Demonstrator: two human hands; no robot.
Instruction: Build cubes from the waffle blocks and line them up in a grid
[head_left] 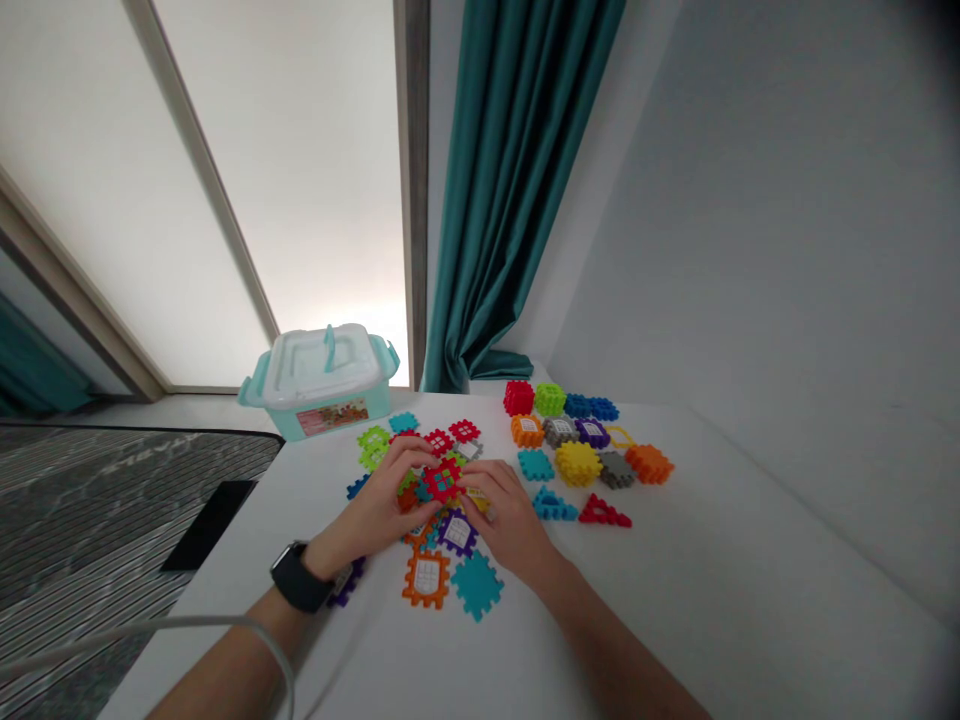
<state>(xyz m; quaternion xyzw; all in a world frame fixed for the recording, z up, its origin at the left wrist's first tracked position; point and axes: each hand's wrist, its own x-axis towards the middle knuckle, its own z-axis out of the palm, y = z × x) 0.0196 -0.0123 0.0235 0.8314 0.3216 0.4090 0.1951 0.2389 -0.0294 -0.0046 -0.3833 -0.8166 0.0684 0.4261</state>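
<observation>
A red toothed building tile (443,480) with a window grid is held up over a loose heap of tiles. My left hand (397,492), with a dark watch on its wrist, grips the tile's left side between thumb and fingers. From the right, the fingertips of my right hand (504,510) pinch its other edge. Under and around the hands lie a purple window tile (457,533), an orange window tile (426,578), a blue tile (478,585) and green tiles (373,446). Part of the heap is hidden by my hands.
Sorted stacks stand to the right, among them red (518,398), yellow (577,464) and orange (650,464), with red triangles (604,512) nearer me. A lidded plastic box (330,375) is at the back left. A white cable (187,621) crosses near my left forearm.
</observation>
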